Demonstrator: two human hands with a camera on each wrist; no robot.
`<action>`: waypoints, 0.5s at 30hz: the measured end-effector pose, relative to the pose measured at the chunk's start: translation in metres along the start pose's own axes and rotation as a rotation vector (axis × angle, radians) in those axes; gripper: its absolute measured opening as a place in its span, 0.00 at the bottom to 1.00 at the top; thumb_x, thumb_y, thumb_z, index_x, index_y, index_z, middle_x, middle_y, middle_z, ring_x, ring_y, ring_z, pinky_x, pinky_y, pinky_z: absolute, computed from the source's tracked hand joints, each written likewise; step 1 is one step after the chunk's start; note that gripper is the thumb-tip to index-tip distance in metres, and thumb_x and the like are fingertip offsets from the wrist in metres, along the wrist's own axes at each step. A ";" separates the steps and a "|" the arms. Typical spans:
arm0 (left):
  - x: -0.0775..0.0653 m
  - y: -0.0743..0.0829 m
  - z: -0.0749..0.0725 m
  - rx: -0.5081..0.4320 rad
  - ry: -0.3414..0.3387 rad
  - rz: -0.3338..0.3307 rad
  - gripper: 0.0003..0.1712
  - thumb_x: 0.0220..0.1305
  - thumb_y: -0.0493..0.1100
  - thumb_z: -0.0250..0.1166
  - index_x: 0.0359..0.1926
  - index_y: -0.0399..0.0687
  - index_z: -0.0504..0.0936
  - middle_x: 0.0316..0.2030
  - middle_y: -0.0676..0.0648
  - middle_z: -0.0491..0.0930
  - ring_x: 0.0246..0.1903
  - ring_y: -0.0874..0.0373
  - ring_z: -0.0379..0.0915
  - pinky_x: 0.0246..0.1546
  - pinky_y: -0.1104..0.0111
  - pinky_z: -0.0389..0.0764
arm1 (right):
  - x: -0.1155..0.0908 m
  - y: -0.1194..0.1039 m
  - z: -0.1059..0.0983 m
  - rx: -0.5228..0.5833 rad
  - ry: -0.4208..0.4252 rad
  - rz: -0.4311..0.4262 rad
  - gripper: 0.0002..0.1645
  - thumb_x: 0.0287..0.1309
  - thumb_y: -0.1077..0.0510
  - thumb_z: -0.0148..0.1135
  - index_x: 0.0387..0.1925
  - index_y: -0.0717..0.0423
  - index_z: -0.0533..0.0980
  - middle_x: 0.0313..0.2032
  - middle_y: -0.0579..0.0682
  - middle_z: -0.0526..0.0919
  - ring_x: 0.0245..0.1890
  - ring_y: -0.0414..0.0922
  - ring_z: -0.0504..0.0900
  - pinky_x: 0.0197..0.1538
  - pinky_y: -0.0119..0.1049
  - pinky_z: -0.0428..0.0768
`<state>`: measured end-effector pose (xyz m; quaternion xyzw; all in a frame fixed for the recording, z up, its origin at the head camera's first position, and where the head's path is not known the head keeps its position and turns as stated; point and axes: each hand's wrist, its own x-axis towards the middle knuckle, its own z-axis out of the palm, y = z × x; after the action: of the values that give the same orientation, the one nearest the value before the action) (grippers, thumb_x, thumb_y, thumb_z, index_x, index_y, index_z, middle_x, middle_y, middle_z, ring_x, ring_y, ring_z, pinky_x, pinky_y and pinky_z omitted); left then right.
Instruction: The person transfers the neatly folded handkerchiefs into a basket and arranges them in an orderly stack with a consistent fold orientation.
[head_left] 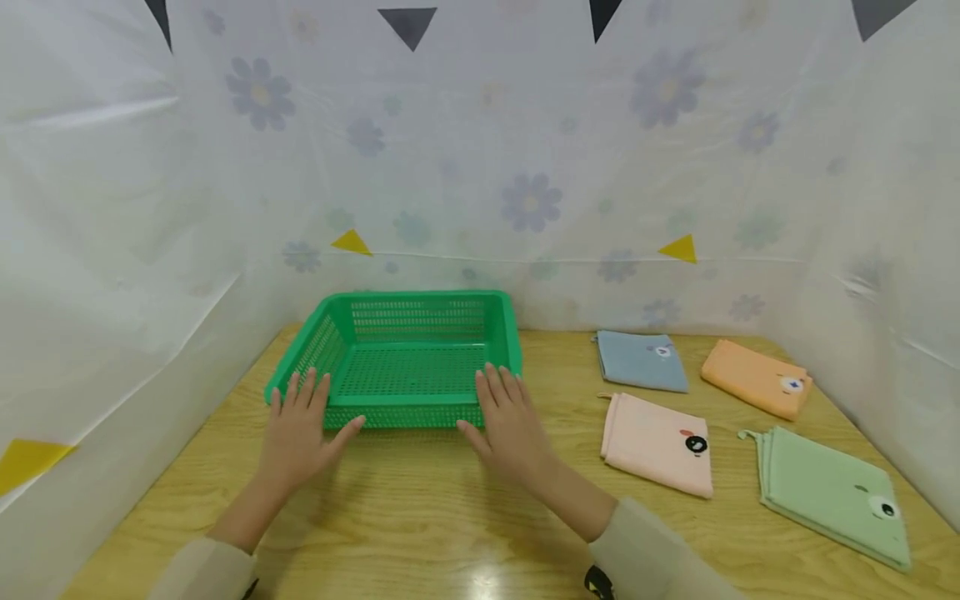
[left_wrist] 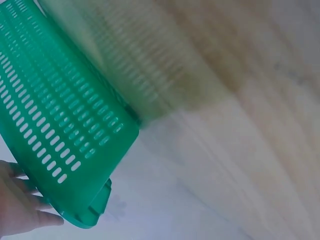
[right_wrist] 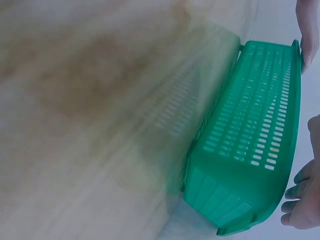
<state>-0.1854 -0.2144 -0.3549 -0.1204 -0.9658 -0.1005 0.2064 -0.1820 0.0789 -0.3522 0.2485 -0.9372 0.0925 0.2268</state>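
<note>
Green basket (head_left: 412,367), near rim (head_left: 405,401) beneath grips (head_left: 296,433) (head_left: 513,429)

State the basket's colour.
The basket is plain green, showing best in the head view.

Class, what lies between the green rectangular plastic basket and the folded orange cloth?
In the head view, a folded blue rectangular cloth lies between the basket and the orange cloth.
</note>
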 end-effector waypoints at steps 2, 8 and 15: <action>0.004 -0.004 -0.002 -0.026 0.002 0.007 0.50 0.60 0.66 0.54 0.66 0.28 0.58 0.66 0.26 0.53 0.66 0.28 0.44 0.62 0.35 0.47 | 0.008 0.001 -0.001 0.028 -0.031 0.029 0.43 0.64 0.40 0.50 0.67 0.68 0.56 0.67 0.65 0.58 0.69 0.60 0.55 0.69 0.54 0.57; 0.018 -0.019 -0.009 -0.070 -0.080 0.045 0.51 0.61 0.65 0.53 0.68 0.28 0.53 0.67 0.26 0.50 0.67 0.28 0.42 0.64 0.37 0.47 | 0.026 0.008 -0.003 0.115 -0.136 0.113 0.48 0.64 0.36 0.46 0.69 0.69 0.50 0.69 0.66 0.51 0.71 0.61 0.47 0.71 0.55 0.49; 0.031 -0.027 -0.014 -0.099 -0.178 0.051 0.52 0.63 0.65 0.52 0.69 0.28 0.47 0.68 0.25 0.44 0.67 0.28 0.38 0.65 0.38 0.42 | 0.034 0.013 -0.001 0.131 -0.205 0.148 0.53 0.61 0.32 0.47 0.70 0.68 0.48 0.70 0.65 0.48 0.72 0.60 0.44 0.72 0.53 0.47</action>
<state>-0.2153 -0.2375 -0.3327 -0.1636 -0.9708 -0.1316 0.1159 -0.2145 0.0761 -0.3361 0.2011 -0.9631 0.1440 0.1058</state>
